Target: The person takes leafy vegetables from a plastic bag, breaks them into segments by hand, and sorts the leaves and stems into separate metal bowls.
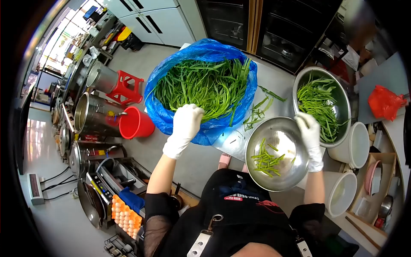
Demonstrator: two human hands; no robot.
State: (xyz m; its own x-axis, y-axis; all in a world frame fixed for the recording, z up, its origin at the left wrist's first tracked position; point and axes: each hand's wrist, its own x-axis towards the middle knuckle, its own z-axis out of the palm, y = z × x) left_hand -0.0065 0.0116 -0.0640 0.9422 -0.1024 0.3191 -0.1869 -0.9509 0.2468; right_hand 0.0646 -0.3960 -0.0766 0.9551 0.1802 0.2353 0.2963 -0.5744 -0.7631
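Many slender, leafy green stalks [199, 88].

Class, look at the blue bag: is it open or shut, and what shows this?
Open: its mouth spreads wide, exposing heaped greens.

Floor [167, 73]: smooth, grey. Far side: pale cabinet [160, 25] with dark handles, beside a dark glass-fronted cabinet [287, 34]. Left: long cluttered counter [92, 45]; bright window light [58, 36] enters at upper left. Right: wooden shelf unit [372, 180].
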